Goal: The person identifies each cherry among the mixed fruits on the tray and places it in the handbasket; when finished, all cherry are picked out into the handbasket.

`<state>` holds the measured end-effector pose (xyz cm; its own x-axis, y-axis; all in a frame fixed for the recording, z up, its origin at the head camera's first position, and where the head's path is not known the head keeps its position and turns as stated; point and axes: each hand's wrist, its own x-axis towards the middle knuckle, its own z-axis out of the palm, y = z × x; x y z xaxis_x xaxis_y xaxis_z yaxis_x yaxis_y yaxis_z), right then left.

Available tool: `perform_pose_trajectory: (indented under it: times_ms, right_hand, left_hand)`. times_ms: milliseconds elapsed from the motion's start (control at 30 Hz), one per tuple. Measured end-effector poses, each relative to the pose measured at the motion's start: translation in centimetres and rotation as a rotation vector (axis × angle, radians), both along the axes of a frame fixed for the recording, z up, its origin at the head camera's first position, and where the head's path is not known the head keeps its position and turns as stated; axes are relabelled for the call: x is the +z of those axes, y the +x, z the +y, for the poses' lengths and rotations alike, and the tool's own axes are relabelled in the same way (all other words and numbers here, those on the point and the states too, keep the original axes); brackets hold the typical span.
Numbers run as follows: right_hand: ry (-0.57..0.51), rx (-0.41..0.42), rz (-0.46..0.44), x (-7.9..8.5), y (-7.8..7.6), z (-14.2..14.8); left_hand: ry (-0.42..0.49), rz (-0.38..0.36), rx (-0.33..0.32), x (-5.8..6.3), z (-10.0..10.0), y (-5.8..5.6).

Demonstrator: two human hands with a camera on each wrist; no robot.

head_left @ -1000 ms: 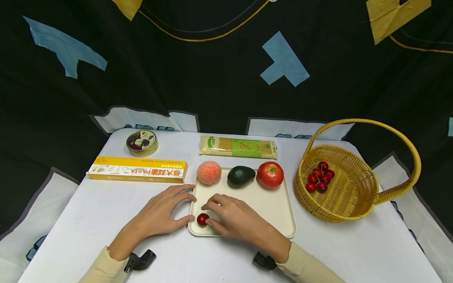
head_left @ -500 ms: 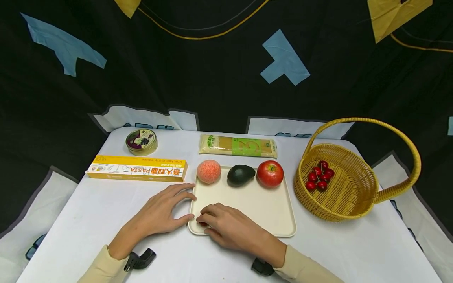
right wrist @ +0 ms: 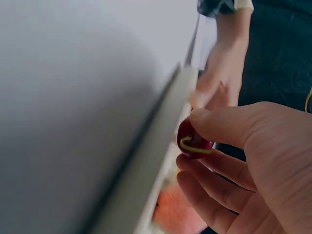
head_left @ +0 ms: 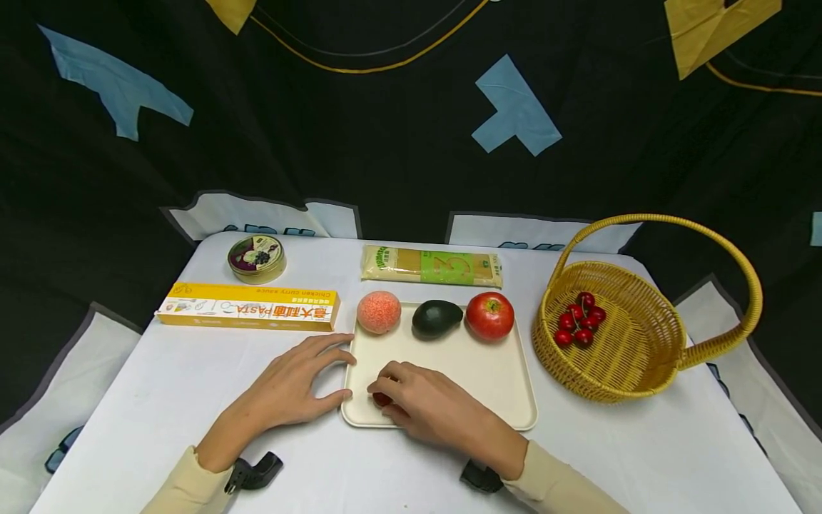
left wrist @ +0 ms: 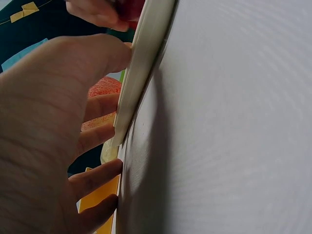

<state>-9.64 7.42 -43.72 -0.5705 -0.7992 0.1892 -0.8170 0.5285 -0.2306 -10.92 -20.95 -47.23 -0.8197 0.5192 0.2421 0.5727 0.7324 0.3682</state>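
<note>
Over the front left of the cream tray (head_left: pixel 475 385), my right hand (head_left: pixel 430 400) pinches a dark red cherry (right wrist: pixel 191 141) between thumb and fingers. Its curved green stem shows in the right wrist view; in the head view the fingers mostly cover the cherry (head_left: pixel 382 399). My left hand (head_left: pixel 289 385) touches the tray's left edge with thumb and fingertips, fingers spread and only slightly bent. Along the tray's back lie a rough pinkish-orange round fruit (head_left: pixel 379 313), a dark green avocado (head_left: pixel 437 318) and a red apple (head_left: pixel 490 316).
To the right stands a wicker basket (head_left: pixel 642 357) with a tall handle and several cherries (head_left: pixel 581 321) inside. Behind the tray lies a noodle packet (head_left: pixel 432 265). A yellow pasta box (head_left: pixel 247 307) and a round tin (head_left: pixel 256 259) sit at the back left.
My right hand has closed its fingers over the cherry that lay exposed on the tray, then moved slightly right with it. My left hand has stayed at the tray edge.
</note>
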Motion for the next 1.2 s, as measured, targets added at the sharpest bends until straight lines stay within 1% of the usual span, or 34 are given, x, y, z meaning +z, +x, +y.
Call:
perform_pose_trajectory:
  times_ms: [267, 600, 767, 933, 1200]
  right_hand:
    - [-0.111, -0.076, 0.030, 2.3, -1.8, 2.3]
    - [-0.175, -0.219, 0.099, 4.8, -4.3, 6.4]
    - [-0.193, -0.309, 0.119, 5.5, -5.0, 8.8]
    - [-0.209, -0.400, 0.098, 6.0, -5.4, 10.9]
    - [-0.170, -0.530, 0.075, 6.5, -5.7, 14.6]
  left_hand:
    - [-0.005, 0.003, 0.004, 0.0, 0.0, 0.0]
    - [-0.008, -0.011, 0.013, 0.1, 0.1, 0.2]
    - [-0.010, -0.007, 0.008, 0.1, 0.1, 0.1]
    - [-0.010, -0.012, 0.011, 0.0, 0.1, 0.1]
    - [-0.010, -0.017, 0.012, 0.0, 0.0, 0.1]
